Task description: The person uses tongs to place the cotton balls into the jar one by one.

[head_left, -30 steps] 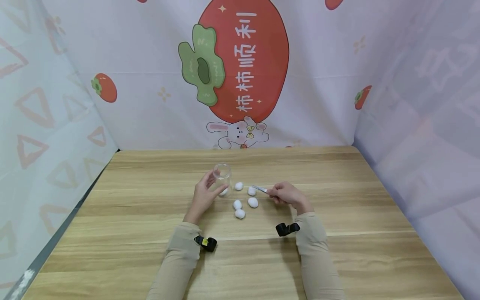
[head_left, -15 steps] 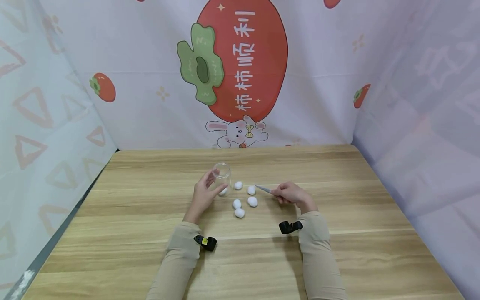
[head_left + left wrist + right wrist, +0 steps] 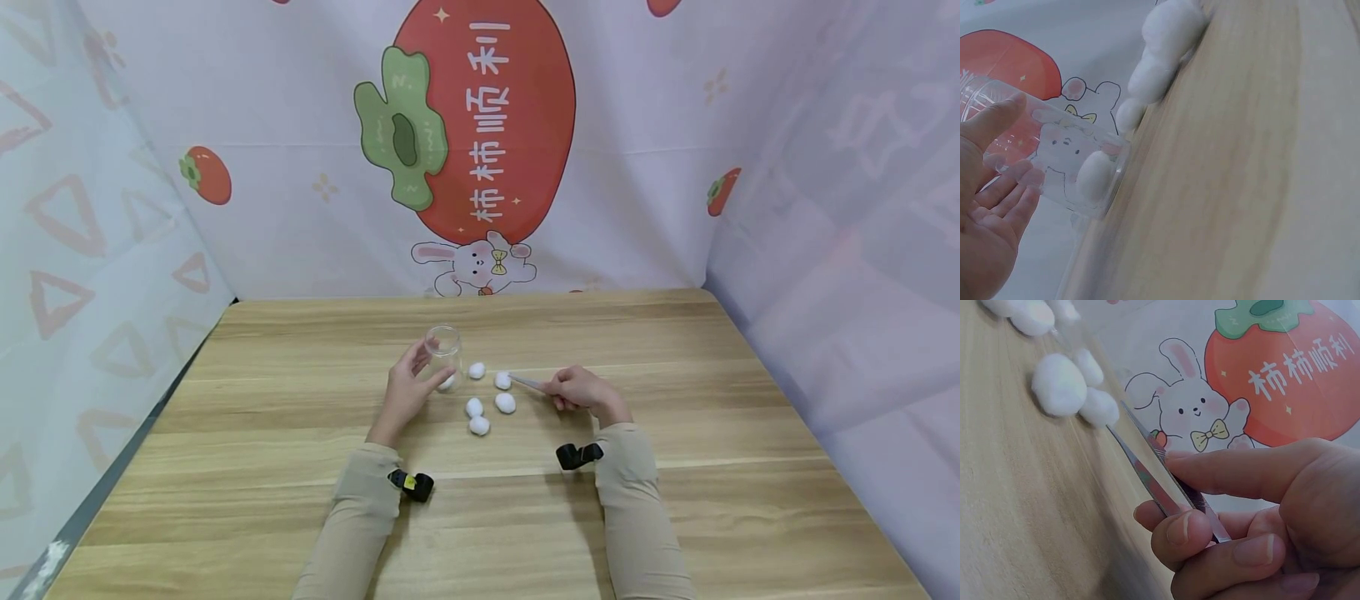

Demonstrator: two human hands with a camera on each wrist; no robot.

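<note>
My left hand [image 3: 408, 390] holds a clear jar [image 3: 1054, 147] upright on the table, thumb on one side and fingers on the other. One white cotton ball [image 3: 1095, 177] lies at the jar's bottom. In my right hand [image 3: 585, 390] is a pair of metal tweezers [image 3: 1142, 478], pinched between thumb and fingers with the tips spread apart. Those tips are right at the edge of a cotton ball [image 3: 1099, 408], the far right one of the group in the head view. Another cotton ball [image 3: 477, 371] lies between that one and the jar.
Nearer my body are more loose cotton balls: one [image 3: 506, 403] to the right and a touching pair, including a front one [image 3: 479, 426]. The wooden table [image 3: 300, 500] ends at a printed cloth backdrop [image 3: 300, 225]. Cloth also hangs at both sides.
The right hand drew slightly back to the right, then came left again, and the tweezer tips dropped lower beside the cotton ball. The left hand and jar stay put.
</note>
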